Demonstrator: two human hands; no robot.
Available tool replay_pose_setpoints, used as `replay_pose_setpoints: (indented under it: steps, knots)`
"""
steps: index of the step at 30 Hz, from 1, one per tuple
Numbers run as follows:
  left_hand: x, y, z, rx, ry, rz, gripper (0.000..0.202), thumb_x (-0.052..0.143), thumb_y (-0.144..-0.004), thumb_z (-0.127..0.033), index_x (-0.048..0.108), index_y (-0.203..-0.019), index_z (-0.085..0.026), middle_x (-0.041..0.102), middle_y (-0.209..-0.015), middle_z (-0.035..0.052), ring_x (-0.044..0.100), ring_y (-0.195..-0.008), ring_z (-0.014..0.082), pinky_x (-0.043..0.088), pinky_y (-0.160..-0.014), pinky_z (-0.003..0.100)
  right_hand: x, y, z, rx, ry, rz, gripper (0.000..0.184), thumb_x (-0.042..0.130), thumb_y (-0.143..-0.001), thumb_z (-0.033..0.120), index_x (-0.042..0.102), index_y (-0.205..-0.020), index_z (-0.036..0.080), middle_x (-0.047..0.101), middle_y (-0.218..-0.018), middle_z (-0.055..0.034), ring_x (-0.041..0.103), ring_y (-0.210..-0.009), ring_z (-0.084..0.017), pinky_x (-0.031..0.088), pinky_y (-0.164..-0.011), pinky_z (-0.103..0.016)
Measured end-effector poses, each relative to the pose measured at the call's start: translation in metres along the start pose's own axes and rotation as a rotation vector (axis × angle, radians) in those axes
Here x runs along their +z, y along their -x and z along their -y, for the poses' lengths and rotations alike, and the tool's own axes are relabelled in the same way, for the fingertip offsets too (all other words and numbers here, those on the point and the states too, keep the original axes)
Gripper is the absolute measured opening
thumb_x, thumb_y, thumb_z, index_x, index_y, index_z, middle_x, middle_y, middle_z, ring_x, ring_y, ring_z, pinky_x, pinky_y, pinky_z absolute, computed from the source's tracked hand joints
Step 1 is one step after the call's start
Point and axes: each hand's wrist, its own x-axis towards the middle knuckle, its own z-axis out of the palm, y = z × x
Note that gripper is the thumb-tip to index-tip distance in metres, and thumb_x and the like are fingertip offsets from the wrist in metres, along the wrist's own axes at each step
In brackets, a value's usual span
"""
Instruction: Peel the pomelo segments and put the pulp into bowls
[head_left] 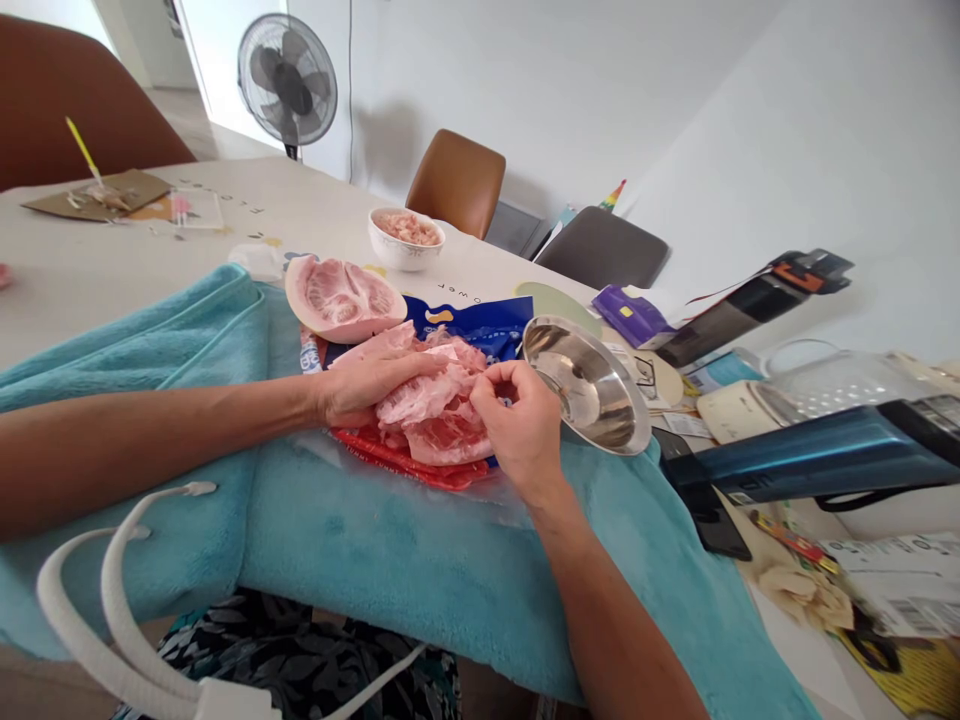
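A torn-open piece of pink pomelo (pixel 439 405), pulp and pale membrane showing, lies on a blue and red plastic bag (pixel 480 315). From the left, my left hand (pixel 367 388) lies over the piece and grips it, its fingertips partly hidden by the pith. At the piece's right edge my right hand (pixel 523 420) is closed, thumb and forefinger pinched together; what is between them cannot be made out. Behind my left hand sits a hollowed pomelo rind half (pixel 345 298). A shiny steel bowl (pixel 589 385) stands tilted just right of my right hand.
A teal towel (pixel 390 570) covers the table's near side. Farther back stands a white bowl (pixel 407 250) of pink pulp. To the right are a blue bottle (pixel 810 455), a dark phone (pixel 716 520), a black bottle (pixel 739 310) and a purple packet (pixel 631 316). A white looped cord (pixel 112 600) hangs front left.
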Motion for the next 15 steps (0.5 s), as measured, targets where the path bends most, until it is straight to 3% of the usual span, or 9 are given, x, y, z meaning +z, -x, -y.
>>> replay_pose_setpoints:
  steps: [7,10,15]
  knots:
    - [0.0036,0.0021,-0.0041,-0.077,0.031,-0.009,0.015,0.068,-0.084,-0.026,0.070,-0.092,-0.014,0.074,-0.086,0.0060,0.069,-0.076,0.0150,0.056,-0.069,0.024,-0.0046,-0.0055,-0.0039,0.023,-0.028,-0.131,0.003,0.056,-0.076,0.023,0.056,-0.073,0.022,0.064,-0.071,0.0000,0.058,-0.063,-0.014,0.048,-0.058,-0.028]
    - [0.0027,0.0017,-0.0043,-0.117,0.078,-0.017,0.011,0.066,-0.085,-0.025,0.069,-0.087,-0.014,0.074,-0.080,0.0047,0.069,-0.071,0.0142,0.055,-0.064,0.022,-0.0052,-0.0041,-0.0055,-0.072,-0.051,-0.075,0.012,0.050,-0.078,0.015,0.059,-0.079,0.022,0.066,-0.080,-0.0010,0.061,-0.069,-0.015,0.050,-0.063,-0.029]
    - [-0.0020,-0.0010,-0.0017,-0.126,0.055,-0.013,0.015,0.067,-0.084,-0.030,0.068,-0.088,-0.015,0.073,-0.077,0.0054,0.068,-0.065,0.0154,0.054,-0.058,0.024,-0.0059,-0.0022,-0.0055,-0.231,0.021,0.066,0.021,0.047,-0.080,0.009,0.060,-0.070,0.023,0.069,-0.080,-0.0013,0.064,-0.079,-0.017,0.051,-0.078,-0.035]
